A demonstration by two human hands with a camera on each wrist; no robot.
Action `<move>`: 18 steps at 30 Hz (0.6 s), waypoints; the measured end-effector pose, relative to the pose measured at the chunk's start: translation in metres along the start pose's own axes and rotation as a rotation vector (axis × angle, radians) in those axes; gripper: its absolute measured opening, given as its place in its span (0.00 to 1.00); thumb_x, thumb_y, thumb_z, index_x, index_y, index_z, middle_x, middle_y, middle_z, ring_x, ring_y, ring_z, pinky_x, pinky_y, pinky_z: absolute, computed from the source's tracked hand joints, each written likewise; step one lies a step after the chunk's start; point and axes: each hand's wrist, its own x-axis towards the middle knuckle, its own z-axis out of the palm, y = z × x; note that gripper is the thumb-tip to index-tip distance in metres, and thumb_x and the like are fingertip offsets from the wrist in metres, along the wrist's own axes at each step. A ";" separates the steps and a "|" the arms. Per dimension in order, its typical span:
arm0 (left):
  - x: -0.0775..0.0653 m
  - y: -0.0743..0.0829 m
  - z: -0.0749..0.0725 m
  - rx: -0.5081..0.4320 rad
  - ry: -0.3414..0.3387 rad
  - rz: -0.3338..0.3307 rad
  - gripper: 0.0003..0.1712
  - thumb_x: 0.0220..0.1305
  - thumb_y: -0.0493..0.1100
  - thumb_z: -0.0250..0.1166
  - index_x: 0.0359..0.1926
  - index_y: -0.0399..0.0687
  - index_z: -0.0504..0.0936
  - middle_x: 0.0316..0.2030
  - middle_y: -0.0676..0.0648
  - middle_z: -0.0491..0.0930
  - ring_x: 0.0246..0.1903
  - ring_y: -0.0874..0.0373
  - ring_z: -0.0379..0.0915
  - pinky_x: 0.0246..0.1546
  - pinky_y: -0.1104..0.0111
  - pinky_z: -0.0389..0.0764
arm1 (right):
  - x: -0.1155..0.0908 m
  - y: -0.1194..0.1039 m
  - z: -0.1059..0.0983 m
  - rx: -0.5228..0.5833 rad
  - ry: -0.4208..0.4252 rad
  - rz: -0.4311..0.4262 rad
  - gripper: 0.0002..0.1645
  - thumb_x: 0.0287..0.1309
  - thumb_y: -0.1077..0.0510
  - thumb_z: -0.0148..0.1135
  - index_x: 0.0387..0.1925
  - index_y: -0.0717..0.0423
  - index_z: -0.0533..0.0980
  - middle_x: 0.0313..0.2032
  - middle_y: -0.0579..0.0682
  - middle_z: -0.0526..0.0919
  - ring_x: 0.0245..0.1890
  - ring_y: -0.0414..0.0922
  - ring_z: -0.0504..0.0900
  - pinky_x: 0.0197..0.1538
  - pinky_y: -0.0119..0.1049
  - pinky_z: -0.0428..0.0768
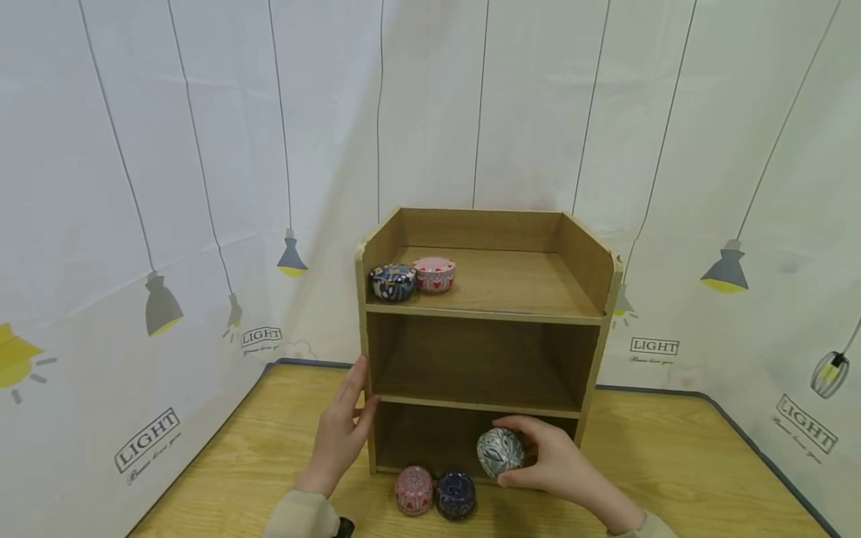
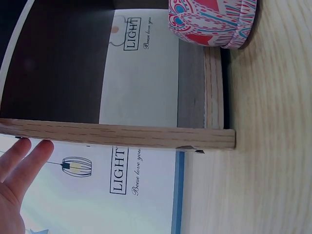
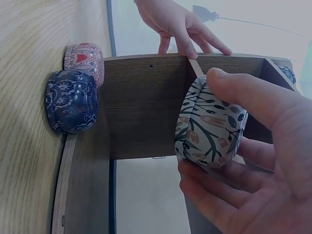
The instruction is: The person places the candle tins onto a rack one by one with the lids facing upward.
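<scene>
My right hand (image 1: 548,459) grips a round tin (image 3: 209,126) with a white, dark-leaf and orange-flower print, thumb on one side and fingers on the other. It is held in front of the bottom compartment of a wooden shelf (image 1: 484,317). With fingers straight, my left hand (image 1: 341,426) rests against the shelf's left side panel. On the table before the shelf stand a pink-and-red tin (image 1: 413,491) and a dark blue tin (image 1: 456,495), side by side. The shelf's top level bears a blue patterned tin (image 1: 393,282) and a pink tin with red hearts (image 1: 434,275) at its left end.
The shelf stands on a wood-grain table (image 1: 679,463). Behind and beside it hangs a white backdrop (image 1: 430,104) printed with lamps and the word LIGHT. A middle board (image 1: 477,406) splits the two lower compartments.
</scene>
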 end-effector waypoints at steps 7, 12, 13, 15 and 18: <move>0.000 -0.002 0.001 0.010 0.004 0.012 0.45 0.54 0.24 0.67 0.72 0.40 0.60 0.69 0.41 0.63 0.52 0.43 0.75 0.32 0.75 0.83 | 0.001 -0.002 -0.001 -0.011 -0.002 -0.019 0.40 0.44 0.49 0.78 0.58 0.60 0.74 0.45 0.51 0.82 0.37 0.42 0.82 0.37 0.36 0.83; 0.000 -0.002 0.001 0.011 0.003 0.014 0.45 0.54 0.24 0.67 0.72 0.40 0.60 0.69 0.41 0.63 0.53 0.44 0.74 0.32 0.75 0.83 | 0.002 -0.004 -0.001 -0.015 -0.009 -0.015 0.40 0.44 0.48 0.78 0.58 0.59 0.74 0.44 0.48 0.81 0.37 0.41 0.80 0.36 0.37 0.83; 0.000 -0.002 0.001 0.011 0.003 0.013 0.44 0.55 0.25 0.66 0.72 0.40 0.60 0.69 0.41 0.63 0.53 0.44 0.74 0.32 0.75 0.83 | 0.002 -0.005 -0.001 -0.017 -0.008 -0.016 0.40 0.44 0.48 0.78 0.58 0.59 0.75 0.45 0.48 0.81 0.37 0.41 0.80 0.36 0.38 0.83; 0.000 -0.002 0.001 0.007 0.001 0.012 0.44 0.55 0.25 0.66 0.72 0.40 0.60 0.69 0.41 0.63 0.53 0.44 0.74 0.32 0.75 0.83 | 0.002 -0.005 -0.001 -0.025 -0.002 -0.022 0.40 0.44 0.47 0.78 0.58 0.59 0.75 0.45 0.48 0.81 0.37 0.41 0.80 0.37 0.39 0.83; 0.000 -0.002 0.000 0.003 0.004 0.013 0.45 0.55 0.24 0.66 0.72 0.40 0.60 0.69 0.41 0.63 0.52 0.43 0.74 0.32 0.75 0.83 | 0.002 -0.006 -0.001 -0.032 0.006 -0.028 0.39 0.44 0.47 0.78 0.58 0.58 0.75 0.45 0.48 0.81 0.37 0.41 0.79 0.36 0.39 0.83</move>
